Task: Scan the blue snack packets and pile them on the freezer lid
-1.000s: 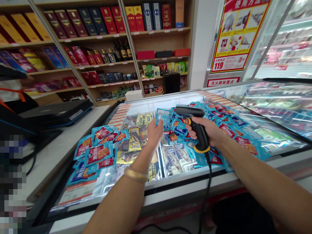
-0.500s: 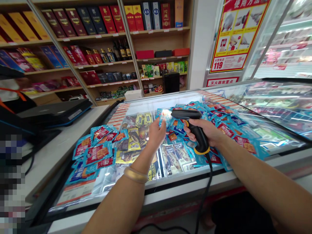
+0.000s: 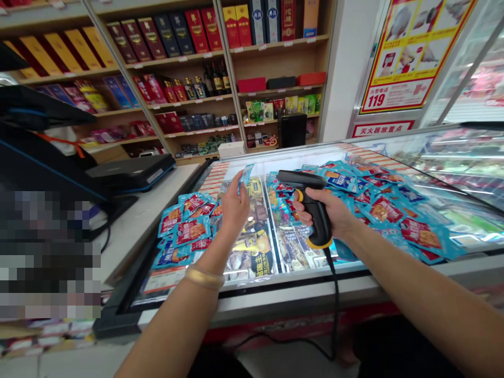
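My left hand (image 3: 235, 206) pinches a small blue snack packet (image 3: 246, 175) and holds it up over the glass freezer lid (image 3: 252, 273). My right hand (image 3: 331, 212) grips a black corded barcode scanner (image 3: 311, 202) with a yellow ring at the handle base; its head points left, toward the packet. A pile of blue and red snack packets (image 3: 378, 207) lies on the lid to the right of the scanner. A smaller pile of the same packets (image 3: 187, 228) lies to the left, below my left hand. A gold bangle (image 3: 205, 276) circles my left wrist.
A white counter (image 3: 137, 226) at the left carries a black till screen (image 3: 35, 157) and a dark flat device (image 3: 129, 170). Wooden shelves (image 3: 205, 58) of boxed bottles fill the back wall. A red and yellow poster (image 3: 413, 52) hangs at the right, beside glass freezer doors (image 3: 472, 79).
My left hand has carried the packet leftward, away from the scanner head. The camera view has swung left, so the freezer and both piles sit further right in the picture.
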`<state>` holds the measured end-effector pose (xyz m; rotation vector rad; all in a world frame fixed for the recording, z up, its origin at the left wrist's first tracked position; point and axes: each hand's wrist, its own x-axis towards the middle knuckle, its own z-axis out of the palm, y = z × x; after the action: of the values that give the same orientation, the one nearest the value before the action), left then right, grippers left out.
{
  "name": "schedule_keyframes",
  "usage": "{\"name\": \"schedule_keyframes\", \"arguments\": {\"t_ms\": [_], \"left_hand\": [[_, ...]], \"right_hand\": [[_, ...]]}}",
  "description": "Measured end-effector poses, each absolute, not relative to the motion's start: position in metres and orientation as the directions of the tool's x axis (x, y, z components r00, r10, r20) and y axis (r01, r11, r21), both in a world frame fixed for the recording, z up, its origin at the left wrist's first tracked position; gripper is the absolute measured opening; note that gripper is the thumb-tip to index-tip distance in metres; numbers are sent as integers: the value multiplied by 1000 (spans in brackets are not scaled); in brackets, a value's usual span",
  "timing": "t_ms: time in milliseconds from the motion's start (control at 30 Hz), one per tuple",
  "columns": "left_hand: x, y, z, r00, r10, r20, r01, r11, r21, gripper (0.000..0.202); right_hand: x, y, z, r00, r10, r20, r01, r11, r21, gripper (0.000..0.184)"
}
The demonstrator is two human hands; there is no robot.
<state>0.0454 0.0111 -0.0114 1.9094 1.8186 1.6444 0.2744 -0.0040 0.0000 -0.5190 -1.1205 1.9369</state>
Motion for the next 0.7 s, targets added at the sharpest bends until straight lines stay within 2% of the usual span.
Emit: {"name": "schedule_keyframes", "arguments": {"t_ms": [100,167,267,333,567,700], "left_hand": [[-3,-6,-6,-208,705,678,827,-243,506,46],[-32,-18,-7,-236,717,655,894,-105,437,48],[-60,-32,-15,-327,808,491,930,184,317,48],[-68,-38,-21,-358,839,410,930,278,241,51],[-55,-40,-14,-319,797,513,945,227,236,47],[-27,-27,-12,-231,802,551,954,74,292,43]], "right_hand": [[241,-6,-3,-635,772,27,-433,-327,-840,27],[219,-7,-5,-674,739,6,-415,-372,-830,27],[194,-7,-9,-715,699,-11,-398,-421,-815,26],[183,-9,-11,-734,679,-15,-387,-436,-813,26],[186,-7,-14,-737,675,-19,-392,-450,-803,26],[203,-1,-8,-698,717,6,-433,-415,-800,26]]}}
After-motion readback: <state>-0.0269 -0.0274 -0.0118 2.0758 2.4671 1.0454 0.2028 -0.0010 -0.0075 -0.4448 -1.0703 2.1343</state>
